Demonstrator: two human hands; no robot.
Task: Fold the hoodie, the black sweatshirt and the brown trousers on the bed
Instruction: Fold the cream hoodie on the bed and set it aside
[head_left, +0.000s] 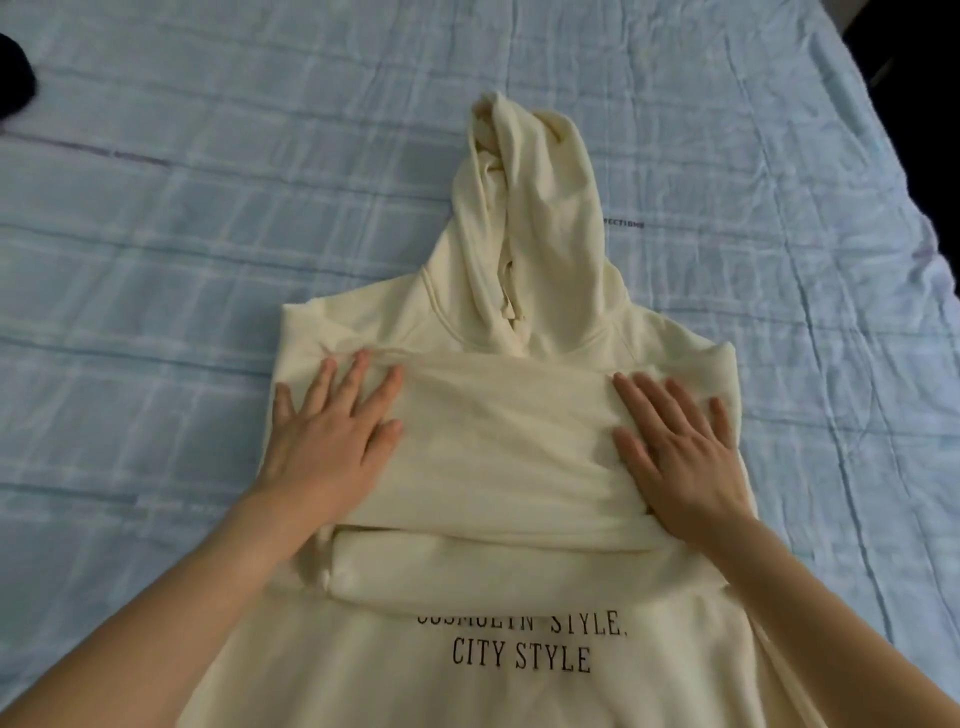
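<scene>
Hoodie: the cream hoodie (498, 467) lies face up in the middle of the bed, hem toward the near edge and hood toward the far edge.
Bed: a pale blue checked sheet (182, 234), creased, covers it all round the hoodie.
Sleeves: both are folded across the chest, one band (504, 441) above a lower roll (467, 569).
Hood: the hood (530, 182) lies bunched and twisted, pointing to the far edge.
Print: black lettering (519, 654) reads "CITY STYLE"; the folded sleeve partly covers the line above it.
Left hand: the left hand (327, 441) lies flat with fingers spread, pressing the left end of the folded sleeve and gripping nothing.
Right hand: the right hand (685, 447) lies flat with fingers straight, pressing the right end.
Dark cloth: a black piece (15, 73) lies at the far left corner, cut off by the frame.
</scene>
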